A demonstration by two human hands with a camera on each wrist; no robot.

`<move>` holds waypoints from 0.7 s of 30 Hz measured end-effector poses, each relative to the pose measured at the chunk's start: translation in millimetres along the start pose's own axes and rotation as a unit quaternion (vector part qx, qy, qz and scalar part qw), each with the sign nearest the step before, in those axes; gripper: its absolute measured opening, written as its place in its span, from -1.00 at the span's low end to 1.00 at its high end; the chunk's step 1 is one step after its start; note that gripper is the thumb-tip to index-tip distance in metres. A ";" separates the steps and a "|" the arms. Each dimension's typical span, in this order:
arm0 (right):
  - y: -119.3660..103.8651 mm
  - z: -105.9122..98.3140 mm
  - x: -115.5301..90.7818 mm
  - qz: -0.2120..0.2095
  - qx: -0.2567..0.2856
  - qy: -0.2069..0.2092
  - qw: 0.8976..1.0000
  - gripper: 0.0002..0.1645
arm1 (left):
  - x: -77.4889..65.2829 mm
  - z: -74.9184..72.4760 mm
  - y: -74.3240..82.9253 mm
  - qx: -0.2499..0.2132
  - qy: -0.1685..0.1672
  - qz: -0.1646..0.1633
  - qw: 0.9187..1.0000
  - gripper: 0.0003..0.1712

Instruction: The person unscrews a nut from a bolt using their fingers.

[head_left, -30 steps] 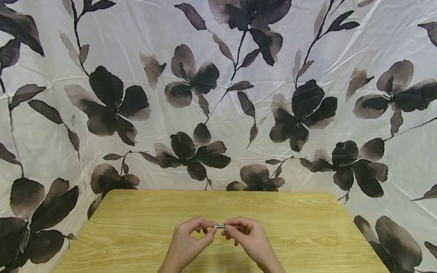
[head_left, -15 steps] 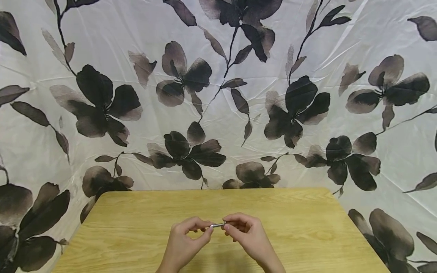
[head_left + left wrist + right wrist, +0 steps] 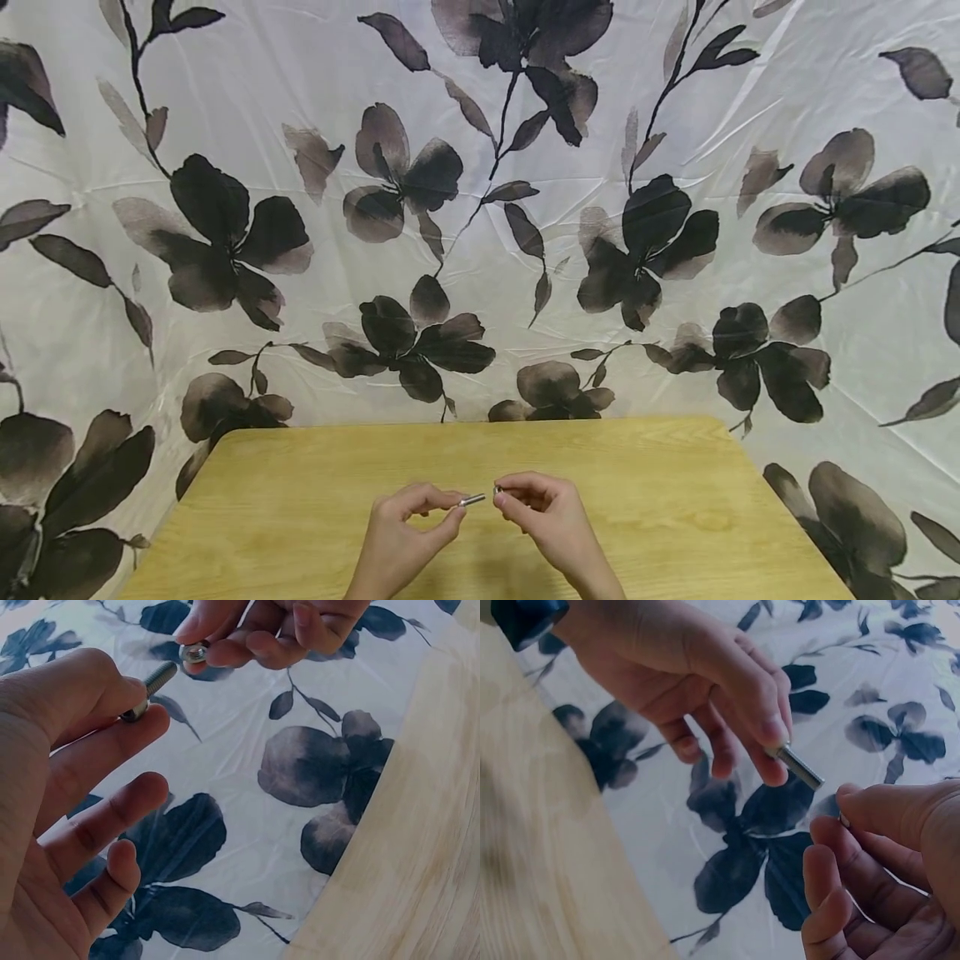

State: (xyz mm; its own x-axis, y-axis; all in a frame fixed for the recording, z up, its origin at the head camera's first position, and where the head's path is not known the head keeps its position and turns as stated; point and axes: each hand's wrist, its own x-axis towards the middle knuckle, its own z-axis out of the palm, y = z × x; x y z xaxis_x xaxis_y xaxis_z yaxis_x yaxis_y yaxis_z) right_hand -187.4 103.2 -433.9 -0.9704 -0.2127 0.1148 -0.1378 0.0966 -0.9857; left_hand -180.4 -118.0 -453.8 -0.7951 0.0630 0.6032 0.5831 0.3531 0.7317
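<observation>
Between thumb and index finger, my left hand [image 3: 408, 529] pinches a silvery bolt [image 3: 473, 500] near its head. The bolt's threaded shank [image 3: 160, 678] juts out toward the right hand, and the other left fingers are spread loosely in the left wrist view. My right hand [image 3: 543, 517] pinches a small metal nut [image 3: 497, 490] at its fingertips. In the left wrist view the hole of the nut [image 3: 194, 653] shows. A short gap separates the bolt's free end from the nut. Seen from the right wrist, fingers cover most of the nut [image 3: 844, 820].
Both hands are held above a yellow wood-grain table [image 3: 300, 467] with rounded far corners. Behind it hangs a white cloth [image 3: 525, 292] printed with dark flowers. A dark band [image 3: 529, 619] is on the left wrist.
The bolt's end was at the right fingertips earlier; now it is apart from the nut, with a gap between. Both hands keep their pinch. The head view has shifted slightly.
</observation>
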 end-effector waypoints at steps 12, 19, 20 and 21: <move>6.5 -4.7 2.0 0.006 -0.002 0.026 1.000 -0.70 | -1.8 2.1 -4.0 -0.001 -0.013 -0.024 1.000 -0.64; 8.7 -6.8 -1.0 0.013 0.011 0.008 1.000 -0.68 | -7.5 4.3 -8.3 -0.010 -0.013 -0.049 0.999 -0.61; 9.1 -7.5 -0.6 0.009 0.005 0.010 1.000 -0.68 | -7.2 5.3 -8.8 -0.011 -0.011 -0.050 0.999 -0.61; 9.4 -8.4 0.0 0.006 -0.002 0.013 1.000 -0.68 | -6.6 6.7 -9.2 -0.011 -0.011 -0.050 0.999 -0.61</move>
State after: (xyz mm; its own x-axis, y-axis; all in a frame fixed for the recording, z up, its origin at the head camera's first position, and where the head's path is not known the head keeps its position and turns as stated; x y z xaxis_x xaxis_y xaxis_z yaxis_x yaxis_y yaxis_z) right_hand -190.3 112.2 -442.1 -0.9769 -0.1853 0.1063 -0.1268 0.1028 -0.9866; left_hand -181.7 -115.4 -466.6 -0.8528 0.0496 0.5198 0.5041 0.3379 0.7948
